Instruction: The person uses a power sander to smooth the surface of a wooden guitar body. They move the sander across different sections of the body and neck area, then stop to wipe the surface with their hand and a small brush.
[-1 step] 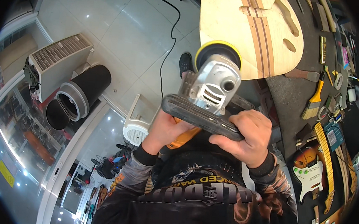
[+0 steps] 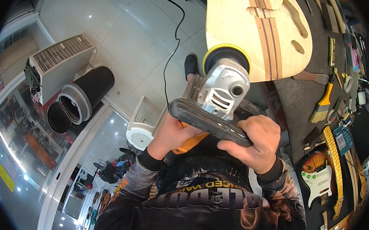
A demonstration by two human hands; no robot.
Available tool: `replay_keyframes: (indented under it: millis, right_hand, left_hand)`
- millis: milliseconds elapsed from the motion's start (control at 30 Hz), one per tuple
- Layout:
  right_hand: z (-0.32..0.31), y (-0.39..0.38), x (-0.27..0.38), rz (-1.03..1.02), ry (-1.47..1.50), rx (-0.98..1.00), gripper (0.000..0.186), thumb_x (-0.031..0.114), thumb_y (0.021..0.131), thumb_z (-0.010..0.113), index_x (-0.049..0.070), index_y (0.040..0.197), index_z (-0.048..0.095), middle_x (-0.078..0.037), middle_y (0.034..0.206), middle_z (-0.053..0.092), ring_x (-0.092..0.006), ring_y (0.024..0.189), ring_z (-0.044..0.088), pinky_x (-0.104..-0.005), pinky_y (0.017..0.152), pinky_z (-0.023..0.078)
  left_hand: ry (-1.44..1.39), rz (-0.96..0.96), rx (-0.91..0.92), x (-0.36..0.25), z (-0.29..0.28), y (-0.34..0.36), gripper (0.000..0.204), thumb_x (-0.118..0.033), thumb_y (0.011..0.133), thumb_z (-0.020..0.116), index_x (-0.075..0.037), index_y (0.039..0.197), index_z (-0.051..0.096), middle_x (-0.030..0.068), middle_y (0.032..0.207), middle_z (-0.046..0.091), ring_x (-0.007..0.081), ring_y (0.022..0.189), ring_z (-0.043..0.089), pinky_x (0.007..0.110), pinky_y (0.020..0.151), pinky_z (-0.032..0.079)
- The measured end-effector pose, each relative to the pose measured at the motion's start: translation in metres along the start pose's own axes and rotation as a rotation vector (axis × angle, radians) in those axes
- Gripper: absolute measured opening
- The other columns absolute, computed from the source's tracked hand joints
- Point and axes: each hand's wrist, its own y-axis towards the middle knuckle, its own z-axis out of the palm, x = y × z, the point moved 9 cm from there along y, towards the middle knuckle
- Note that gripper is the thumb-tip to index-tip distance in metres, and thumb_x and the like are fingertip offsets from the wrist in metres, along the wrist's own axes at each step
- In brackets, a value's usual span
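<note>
Head view: we are holding the rotary polisher (image 2: 232, 77) just off centre toward 2 o'clock, left hand (image 2: 170, 133) wrapping its orange barrel (image 2: 191, 143), fingertips hidden, right hand (image 2: 258, 139) clenching the black handle (image 2: 209, 122). We are apparently positioning the pad (image 2: 225, 57); meeting the guitar body (image 2: 237, 27) at 1 o'clock is probably calling for level control.

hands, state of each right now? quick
Left hand: closed, holding the power tool's orange body; fingers mostly hidden.
Right hand: closed, gripping the right end of the tool's black handle.
</note>
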Motion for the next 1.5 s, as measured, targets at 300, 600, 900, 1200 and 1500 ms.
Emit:
replay_keyframes:
  millis: [300, 600, 900, 1200, 1500]
  right_hand:
    - [0.007, 0.012, -0.003, -0.038, 0.026, 0.002, 0.054, 0.051, 0.074, 0.103, 0.009, 0.080, 0.070, -0.005, 0.065, 0.062, -0.0258, 0.054, 0.062, -0.0369, 0.055, 0.046]
    - [0.021, 0.022, 0.002, -0.064, 0.076, 0.037, 0.055, 0.050, 0.071, 0.104, 0.008, 0.082, 0.071, -0.005, 0.067, 0.062, -0.0265, 0.056, 0.062, -0.0379, 0.056, 0.046]
    - [0.022, 0.018, -0.001, -0.059, 0.074, 0.062, 0.055, 0.051, 0.070, 0.104, 0.009, 0.082, 0.069, -0.005, 0.067, 0.063, -0.0248, 0.057, 0.064, -0.0365, 0.057, 0.047]
    - [0.039, 0.063, 0.010, -0.160, 0.119, -0.064, 0.053, 0.050, 0.075, 0.102, 0.011, 0.080, 0.067, -0.003, 0.068, 0.062, -0.0237, 0.056, 0.059, -0.0362, 0.054, 0.045]
    - [0.035, 0.073, 0.004, -0.171, 0.151, -0.159, 0.051, 0.050, 0.079, 0.100, 0.013, 0.077, 0.065, -0.002, 0.063, 0.056, -0.0228, 0.053, 0.055, -0.0360, 0.052, 0.042]
  left_hand:
    - [-0.021, -0.004, -0.064, 0.016, -0.018, -0.007, 0.055, -0.011, 0.095, 0.093, 0.000, 0.140, 0.065, 0.0087, 0.127, 0.078, 0.0181, 0.118, 0.073, 0.039, 0.107, 0.058]
    - [0.218, 0.090, -0.105, 0.020, -0.039, -0.022, 0.070, -0.016, 0.099, 0.088, 0.005, 0.158, 0.055, 0.0097, 0.127, 0.078, 0.0185, 0.114, 0.073, 0.038, 0.102, 0.060]
    - [0.112, 0.026, -0.161, 0.031, -0.038, -0.025, 0.105, -0.021, 0.100, 0.087, 0.002, 0.181, 0.023, 0.0109, 0.133, 0.074, 0.0174, 0.116, 0.070, 0.036, 0.104, 0.059]
    - [0.440, 0.249, -0.299, 0.008, -0.085, -0.031, 0.058, -0.024, 0.101, 0.085, 0.002, 0.145, 0.058, 0.0076, 0.122, 0.074, 0.0185, 0.108, 0.070, 0.038, 0.096, 0.060]
    - [0.307, 0.172, -0.384, 0.016, -0.120, -0.031, 0.043, -0.019, 0.103, 0.080, 0.001, 0.137, 0.062, 0.0075, 0.124, 0.072, 0.0172, 0.112, 0.068, 0.037, 0.099, 0.058]
